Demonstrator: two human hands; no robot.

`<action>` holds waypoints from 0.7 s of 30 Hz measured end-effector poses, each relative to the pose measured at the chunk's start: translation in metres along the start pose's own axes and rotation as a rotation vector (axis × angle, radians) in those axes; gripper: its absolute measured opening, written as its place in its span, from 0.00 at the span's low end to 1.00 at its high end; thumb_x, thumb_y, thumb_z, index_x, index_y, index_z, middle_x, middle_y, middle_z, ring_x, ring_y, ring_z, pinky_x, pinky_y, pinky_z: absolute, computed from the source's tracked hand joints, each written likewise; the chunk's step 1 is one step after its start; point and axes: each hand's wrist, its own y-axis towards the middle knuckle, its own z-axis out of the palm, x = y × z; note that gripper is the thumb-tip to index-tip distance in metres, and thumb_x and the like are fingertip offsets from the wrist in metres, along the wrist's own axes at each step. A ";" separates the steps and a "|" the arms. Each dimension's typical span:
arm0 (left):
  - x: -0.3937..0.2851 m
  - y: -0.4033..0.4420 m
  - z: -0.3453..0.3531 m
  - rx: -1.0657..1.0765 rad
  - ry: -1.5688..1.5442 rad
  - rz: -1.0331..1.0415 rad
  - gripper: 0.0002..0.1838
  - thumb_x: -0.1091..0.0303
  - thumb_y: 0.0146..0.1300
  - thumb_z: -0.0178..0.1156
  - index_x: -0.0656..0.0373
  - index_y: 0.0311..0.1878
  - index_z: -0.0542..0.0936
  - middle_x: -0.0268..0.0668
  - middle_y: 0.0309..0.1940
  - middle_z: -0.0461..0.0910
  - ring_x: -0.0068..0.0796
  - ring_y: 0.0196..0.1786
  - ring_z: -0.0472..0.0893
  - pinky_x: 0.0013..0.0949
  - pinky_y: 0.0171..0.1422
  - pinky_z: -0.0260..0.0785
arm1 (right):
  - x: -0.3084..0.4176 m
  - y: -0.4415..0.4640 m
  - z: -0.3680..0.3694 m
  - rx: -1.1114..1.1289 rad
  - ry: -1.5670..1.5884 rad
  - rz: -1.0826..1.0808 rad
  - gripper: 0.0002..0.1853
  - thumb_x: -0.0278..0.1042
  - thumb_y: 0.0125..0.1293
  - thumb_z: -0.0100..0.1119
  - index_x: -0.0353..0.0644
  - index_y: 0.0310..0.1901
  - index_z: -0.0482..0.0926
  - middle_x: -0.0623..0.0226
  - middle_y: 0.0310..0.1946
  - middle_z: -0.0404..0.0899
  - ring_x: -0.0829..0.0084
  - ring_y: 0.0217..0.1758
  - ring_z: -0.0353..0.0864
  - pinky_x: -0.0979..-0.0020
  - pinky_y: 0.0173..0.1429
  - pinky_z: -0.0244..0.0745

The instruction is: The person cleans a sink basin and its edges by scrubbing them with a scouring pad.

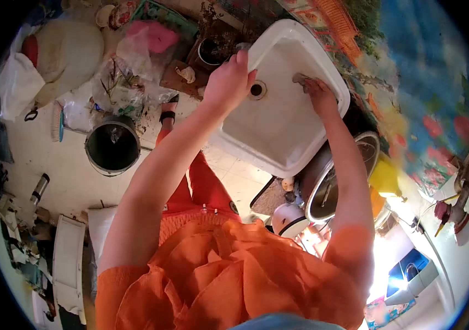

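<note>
A dark bucket (113,145) stands on the pale floor (75,190), near a blue brush (57,122). A pink cloth-like item (159,37) lies by the green crate (177,21).

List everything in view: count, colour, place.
Sink: one, white, under hands
Bucket: one, dark, floor at left
Brush: one, blue, left of bucket
Tub: one, grey, right of sink
Large container: one, beige, upper left
Patterned covering: one, multicoloured, upper right
Small clutter: uncountable, mixed, around the floor
Trousers: one pair, red, below
Top: one, orange, below
Left hand: one, bare, at sink's left edge
Right hand: one, bare, inside sink, grip unclear
</note>
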 end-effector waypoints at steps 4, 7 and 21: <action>-0.004 -0.003 0.000 0.035 0.026 -0.038 0.17 0.60 0.62 0.53 0.63 0.41 0.61 0.51 0.33 0.75 0.54 0.32 0.78 0.49 0.31 0.71 | -0.018 0.025 -0.063 -0.360 -0.367 -0.070 0.27 0.32 0.65 0.40 0.49 0.67 0.56 0.80 0.71 0.44 0.80 0.73 0.41 0.74 0.74 0.36; -0.006 -0.003 -0.005 0.064 -0.013 -0.051 0.17 0.60 0.62 0.53 0.63 0.41 0.61 0.52 0.33 0.75 0.54 0.33 0.77 0.50 0.32 0.70 | 0.010 0.037 -0.046 -0.471 0.053 -0.005 0.26 0.32 0.64 0.41 0.48 0.65 0.59 0.76 0.70 0.50 0.79 0.72 0.45 0.72 0.73 0.41; -0.007 -0.001 -0.004 0.086 0.014 -0.055 0.19 0.57 0.62 0.52 0.62 0.44 0.62 0.54 0.31 0.77 0.56 0.34 0.77 0.51 0.34 0.69 | 0.090 0.112 -0.141 -0.448 2.736 0.994 0.13 0.31 0.63 0.48 0.39 0.46 0.75 0.63 0.36 0.79 0.66 0.36 0.76 0.65 0.40 0.71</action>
